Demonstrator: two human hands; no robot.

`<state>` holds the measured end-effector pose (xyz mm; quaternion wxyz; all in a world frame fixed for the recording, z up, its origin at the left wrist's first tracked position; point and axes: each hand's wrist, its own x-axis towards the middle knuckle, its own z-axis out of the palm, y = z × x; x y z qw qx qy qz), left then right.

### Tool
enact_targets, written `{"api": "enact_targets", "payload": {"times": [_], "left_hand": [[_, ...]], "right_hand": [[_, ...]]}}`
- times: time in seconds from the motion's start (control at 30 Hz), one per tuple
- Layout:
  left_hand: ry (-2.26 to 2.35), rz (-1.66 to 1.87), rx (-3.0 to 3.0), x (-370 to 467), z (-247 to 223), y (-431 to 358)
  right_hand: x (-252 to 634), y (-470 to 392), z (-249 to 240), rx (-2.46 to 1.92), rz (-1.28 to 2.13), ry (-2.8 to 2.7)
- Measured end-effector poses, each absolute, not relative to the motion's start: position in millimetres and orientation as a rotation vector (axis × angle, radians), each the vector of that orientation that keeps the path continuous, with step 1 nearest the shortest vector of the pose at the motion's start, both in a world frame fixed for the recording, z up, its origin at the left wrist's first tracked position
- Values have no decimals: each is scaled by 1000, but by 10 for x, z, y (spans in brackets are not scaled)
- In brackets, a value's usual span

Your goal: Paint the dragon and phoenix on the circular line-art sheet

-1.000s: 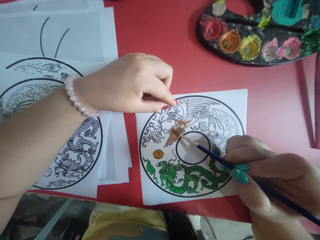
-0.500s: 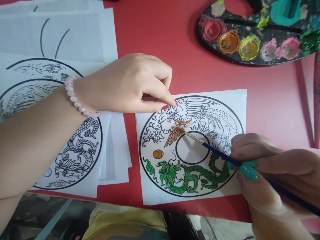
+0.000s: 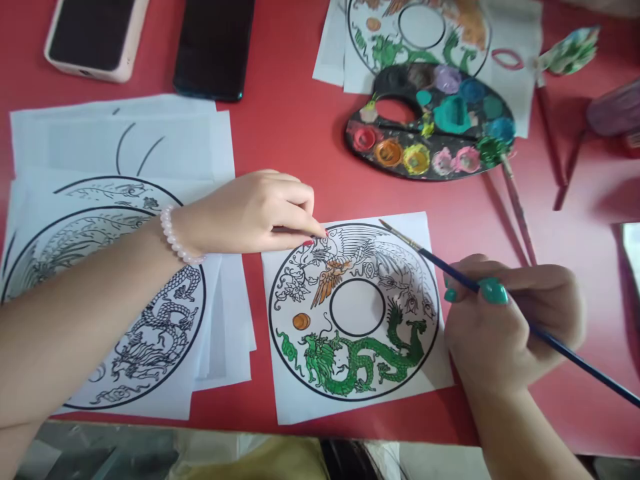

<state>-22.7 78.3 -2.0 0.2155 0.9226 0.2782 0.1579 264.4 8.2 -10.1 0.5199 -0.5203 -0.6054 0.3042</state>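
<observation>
A white sheet (image 3: 295, 408) with a round dragon-and-phoenix line drawing lies before me. The dragon (image 3: 345, 380) is painted green; a small ball (image 3: 301, 321) and the phoenix's lower wing (image 3: 327, 280) are orange. The other feathers show bare outlines. At the sheet's upper left edge, my left hand (image 3: 265, 212) has thumb and index finger pressed together on the paper, its other fingers curled. My right hand (image 3: 510, 327) grips a blue-handled paintbrush (image 3: 443, 264) between thumb and fingers. The brush's tip is over the sheet's top edge; whether it touches, I cannot tell.
Beyond the sheet lies a black paint palette (image 3: 425, 170) with several colours, a brush (image 3: 520, 210) resting against it. Another painted sheet (image 3: 523, 67) is behind. Printed papers (image 3: 175, 403) lie under my left forearm. Two phones (image 3: 213, 47) (image 3: 93, 33) sit at the far left.
The brush tip has left the orange wing and moved up to the sheet's top edge. My view has widened, showing the whole palette and the phones. My left hand stays on the paper.
</observation>
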Motion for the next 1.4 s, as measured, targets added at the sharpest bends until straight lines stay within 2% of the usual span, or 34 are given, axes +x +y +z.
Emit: {"api": "enact_targets", "payload": {"times": [0.1, 0.33, 0.6, 0.93, 1.2, 1.4], "left_hand": [[778, 429, 2589, -238, -24, 775], [755, 442, 2675, -254, -53, 758], [766, 454, 2696, -262, -66, 755], [791, 485, 2713, -248, -56, 740], [833, 530, 2646, -239, -74, 727], [861, 532, 2577, -233, -58, 714]], "right_hand": [[2615, 138, -111, -1154, 683, -1365], [2596, 167, -41, -1311, 619, -1594], [2531, 655, 11, -1025, 65, -2214], [2426, 823, 84, -942, -121, -2454], [2434, 892, 204, -977, -109, -2424], [2396, 947, 194, -1113, 28, -2305]]}}
